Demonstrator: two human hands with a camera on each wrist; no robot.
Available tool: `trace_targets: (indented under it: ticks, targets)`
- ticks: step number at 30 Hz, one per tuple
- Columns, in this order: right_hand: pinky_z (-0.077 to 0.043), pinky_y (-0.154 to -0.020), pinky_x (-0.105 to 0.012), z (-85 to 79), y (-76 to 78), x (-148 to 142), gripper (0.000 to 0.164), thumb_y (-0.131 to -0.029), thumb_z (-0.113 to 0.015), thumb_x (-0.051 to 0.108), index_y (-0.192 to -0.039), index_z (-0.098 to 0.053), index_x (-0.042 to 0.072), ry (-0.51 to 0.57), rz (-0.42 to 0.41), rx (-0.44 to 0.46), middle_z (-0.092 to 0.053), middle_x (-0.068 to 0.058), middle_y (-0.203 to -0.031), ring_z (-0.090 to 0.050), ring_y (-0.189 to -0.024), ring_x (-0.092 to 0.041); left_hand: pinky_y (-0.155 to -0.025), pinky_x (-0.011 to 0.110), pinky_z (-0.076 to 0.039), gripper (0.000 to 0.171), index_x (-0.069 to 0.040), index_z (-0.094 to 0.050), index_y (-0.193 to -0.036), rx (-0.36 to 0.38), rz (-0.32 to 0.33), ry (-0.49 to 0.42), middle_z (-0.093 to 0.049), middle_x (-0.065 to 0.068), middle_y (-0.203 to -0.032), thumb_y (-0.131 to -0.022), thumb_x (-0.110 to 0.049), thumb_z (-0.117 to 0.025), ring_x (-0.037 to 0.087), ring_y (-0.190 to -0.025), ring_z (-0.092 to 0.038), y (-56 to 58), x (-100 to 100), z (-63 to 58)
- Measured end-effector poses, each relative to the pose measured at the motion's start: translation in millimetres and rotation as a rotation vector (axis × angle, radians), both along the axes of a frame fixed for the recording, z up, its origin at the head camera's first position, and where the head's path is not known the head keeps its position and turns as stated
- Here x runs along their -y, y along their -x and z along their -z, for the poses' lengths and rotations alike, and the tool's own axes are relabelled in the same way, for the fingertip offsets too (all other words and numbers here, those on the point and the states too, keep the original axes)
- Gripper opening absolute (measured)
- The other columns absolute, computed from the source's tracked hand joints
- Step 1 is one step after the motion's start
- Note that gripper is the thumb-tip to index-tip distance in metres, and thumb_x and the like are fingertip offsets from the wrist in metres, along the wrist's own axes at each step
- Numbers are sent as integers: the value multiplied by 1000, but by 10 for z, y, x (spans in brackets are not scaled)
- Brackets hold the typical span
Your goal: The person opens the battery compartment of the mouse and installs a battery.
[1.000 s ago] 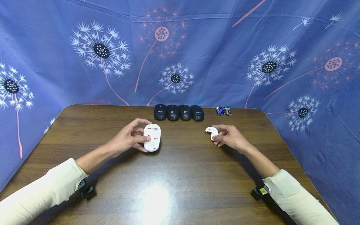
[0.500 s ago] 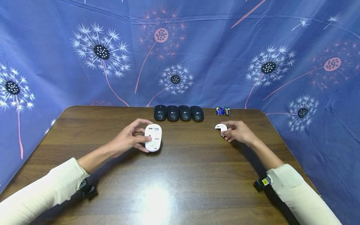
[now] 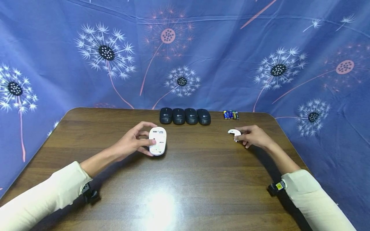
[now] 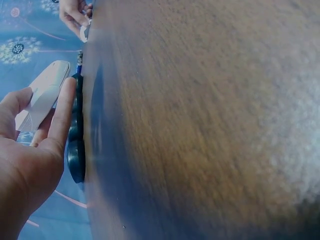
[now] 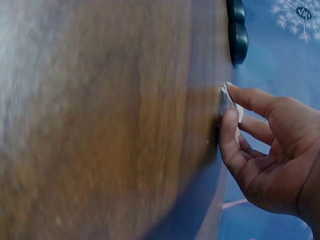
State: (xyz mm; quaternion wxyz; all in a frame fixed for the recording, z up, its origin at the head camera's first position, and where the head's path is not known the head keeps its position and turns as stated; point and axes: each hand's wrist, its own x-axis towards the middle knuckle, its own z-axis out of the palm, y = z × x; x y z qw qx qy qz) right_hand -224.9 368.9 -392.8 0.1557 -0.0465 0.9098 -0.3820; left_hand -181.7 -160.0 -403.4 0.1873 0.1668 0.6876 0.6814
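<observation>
Underside up, a white computer mouse [image 3: 160,146] is gripped by my left hand [image 3: 131,141], thumb on its base and fingers round its edge. Its underside shows open recesses. In the left wrist view the mouse [image 4: 47,92] appears edge-on between thumb and fingers. Well to the right, my right hand [image 3: 255,137] pinches a small curved white cover [image 3: 233,131] between thumb and fingers. That hand [image 5: 280,150] partly hides the cover in the right wrist view; the cover looks close to the tabletop, though I cannot tell whether it touches.
Several black mice [image 3: 185,116] stand in a row at the back of the wooden table [image 3: 196,179]. Right of them lie several small batteries [image 3: 231,115], just behind my right hand. A blue curtain with dandelion prints [image 3: 219,64] hangs behind the table's far edge.
My right hand has moved to the right with the white cover, away from the mouse. The left hand and the white mouse have stayed nearly in place.
</observation>
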Motion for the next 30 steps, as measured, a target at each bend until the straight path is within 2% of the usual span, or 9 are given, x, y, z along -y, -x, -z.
trace_targets:
  ticks: [6,10,18,26,30]
  targets:
    - [-72,-65,-31,7,14,-140,75,-106,-79,15,-168,-43,-8,59,-6,93,-74,-4,-94,-68,-75,-11,-82,59,-76,65,-7,-45,-161,2,-3,4,-67,24,-124,-104,8,-71,34,-98,-79,10,1,5]
    - [-72,-65,-30,5,14,-151,75,-106,-79,15,-169,-44,-6,75,-3,110,-75,-4,-95,-68,-74,-10,-82,59,-76,65,-6,-44,-162,5,2,0,-67,23,-122,-104,8,-70,35,-96,-79,3,2,13]
    - [-68,-62,-27,-18,20,-187,67,-111,-73,17,-166,-45,-9,115,-2,98,-74,-1,-92,-67,-74,-10,-81,59,-76,66,-6,-43,-162,12,-7,-1,-68,22,-122,-104,7,-71,34,-96,-79,-11,3,28]
    - [-66,-62,-27,-12,101,-326,70,-108,-79,27,-163,-52,-7,30,42,37,-74,-1,-91,-69,-76,-11,-82,58,-77,64,-8,-45,-161,8,-20,10,-68,24,-124,-105,6,-71,35,-96,-79,-4,39,24]
    - [-65,-62,-28,7,145,-370,68,-108,-79,27,-161,-55,-8,10,37,-6,-77,0,-89,-69,-76,-11,-81,58,-77,63,-7,-45,-161,10,-23,11,-68,23,-123,-105,6,-70,34,-96,-79,-2,59,33]
